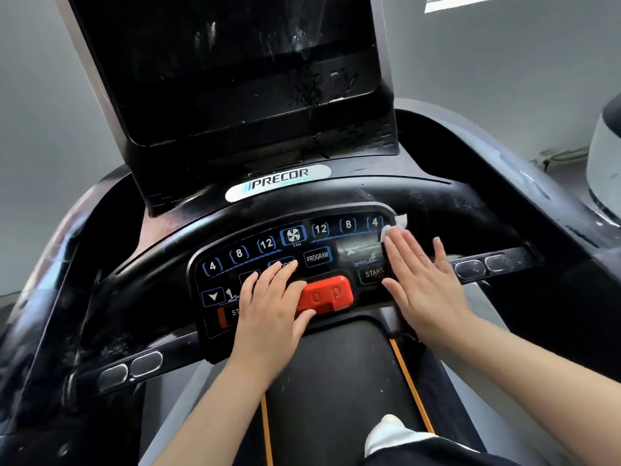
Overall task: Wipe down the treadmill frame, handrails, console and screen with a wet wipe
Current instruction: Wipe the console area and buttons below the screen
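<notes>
Nearest the camera, a white sock (386, 432) shows at the bottom edge, on the dark belt (336, 381) with its orange side stripes. Above it the left hand (268, 307) lies on the console (255, 253), fingers loosely spread over the left buttons and the thumb against the red stop button (327, 295); it holds nothing. The right hand (423, 280) is flat, fingers straight and together, pressing the wipe (391, 228) onto the console's right end; only a white edge of the wipe shows past the fingertips, beside the right-hand "4" key. Grey handrail sensors sit on both sides, left (131, 368) and right (484, 265). Beyond the keys is the white PRECOR badge (279, 183), and above that the black screen (228, 62), tilted back, with wet streaks and droplets on its right half. Past the right rail stands a white rounded object (605, 163), against a grey wall
</notes>
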Demonstrator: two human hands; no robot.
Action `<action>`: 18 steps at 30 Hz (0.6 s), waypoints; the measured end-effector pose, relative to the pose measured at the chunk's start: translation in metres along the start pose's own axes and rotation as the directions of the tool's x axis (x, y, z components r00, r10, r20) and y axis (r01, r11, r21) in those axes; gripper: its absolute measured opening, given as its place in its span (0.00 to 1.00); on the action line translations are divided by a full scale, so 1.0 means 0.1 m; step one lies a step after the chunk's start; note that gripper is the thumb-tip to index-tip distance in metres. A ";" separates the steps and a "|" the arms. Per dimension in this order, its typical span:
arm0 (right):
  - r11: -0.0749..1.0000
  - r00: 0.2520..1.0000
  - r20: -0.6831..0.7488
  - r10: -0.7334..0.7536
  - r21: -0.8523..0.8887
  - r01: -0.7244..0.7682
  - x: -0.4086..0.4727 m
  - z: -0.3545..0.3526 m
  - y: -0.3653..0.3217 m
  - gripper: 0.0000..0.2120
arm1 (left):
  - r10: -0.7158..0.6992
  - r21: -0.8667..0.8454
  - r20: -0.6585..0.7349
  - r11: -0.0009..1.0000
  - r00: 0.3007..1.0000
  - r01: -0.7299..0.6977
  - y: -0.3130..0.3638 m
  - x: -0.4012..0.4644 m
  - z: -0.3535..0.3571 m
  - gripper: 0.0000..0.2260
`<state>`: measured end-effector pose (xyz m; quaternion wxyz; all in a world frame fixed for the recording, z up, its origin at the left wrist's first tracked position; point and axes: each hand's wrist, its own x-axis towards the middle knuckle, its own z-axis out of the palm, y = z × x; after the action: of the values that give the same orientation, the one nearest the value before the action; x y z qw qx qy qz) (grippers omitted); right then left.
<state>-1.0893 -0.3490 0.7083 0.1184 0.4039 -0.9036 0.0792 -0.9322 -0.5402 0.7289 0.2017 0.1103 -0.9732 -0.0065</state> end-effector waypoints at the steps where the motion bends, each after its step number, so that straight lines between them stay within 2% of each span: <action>1: 0.999 0.999 0.004 0.045 0.018 -0.045 -0.03 0.01 -0.02 0.29 | 0.001 -0.011 -0.002 1.000 1.000 -0.001 0.00 0.01 0.00 0.19; 3: 0.999 0.999 0.019 0.025 0.040 -0.026 -0.06 0.02 -0.19 0.30 | -0.002 -0.043 -0.007 0.999 1.000 0.001 0.01 0.02 0.01 0.19; 6: 0.987 0.987 0.036 -0.156 0.044 0.154 -0.02 0.02 -0.46 0.31 | 0.010 -0.058 -0.005 0.998 1.000 -0.011 0.02 0.06 0.02 0.16; 10: 0.987 0.989 0.026 -0.146 0.068 0.143 0.49 -0.15 -0.63 0.31 | 0.011 -0.065 0.002 0.998 1.000 -0.011 0.03 0.14 0.01 0.16; 15: 0.952 0.948 0.082 -0.307 0.025 0.306 0.97 -0.28 -0.91 0.32 | -0.034 -0.100 -0.029 0.995 0.999 0.031 0.03 0.22 0.01 0.16; 16: 0.955 0.953 0.069 -0.296 0.010 0.296 0.96 -0.30 -0.87 0.33 | -0.033 -0.103 -0.034 0.994 0.999 0.029 0.04 0.23 0.01 0.16; 18: 0.983 0.983 0.040 -0.180 0.035 0.178 0.90 -0.28 -0.65 0.34 | -0.027 -0.119 -0.042 0.993 0.999 0.021 0.04 0.23 -0.01 0.15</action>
<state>-1.0947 -0.4494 0.7632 0.0993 0.4870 -0.8646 0.0738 -0.9531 -0.5412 0.7395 0.2291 0.1100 -0.9650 -0.0645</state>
